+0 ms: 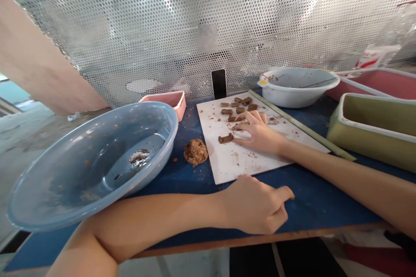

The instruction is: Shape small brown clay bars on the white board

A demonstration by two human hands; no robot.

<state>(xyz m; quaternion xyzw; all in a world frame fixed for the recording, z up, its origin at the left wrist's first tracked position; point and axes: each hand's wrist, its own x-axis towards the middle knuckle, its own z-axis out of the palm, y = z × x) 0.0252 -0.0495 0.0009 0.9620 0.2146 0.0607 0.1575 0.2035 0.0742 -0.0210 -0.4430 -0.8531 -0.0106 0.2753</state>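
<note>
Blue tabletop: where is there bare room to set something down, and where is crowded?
Bare room: the strip right of the left hand, between the right forearm and the near edge. A smaller, crumb-specked patch lies between the blue basin, brown lump and left forearm. The far right is crowded: white basin, green planter and reddish tub stand close together.

Left arm bare, in from lower left, elbow bent, forearm crossing sideways. Left hand back up, fingers curled in, one crooked digit sticking out rightward. Right arm bare, reaching in from right; right hand palm down, fingers spread, slightly bent.
</note>
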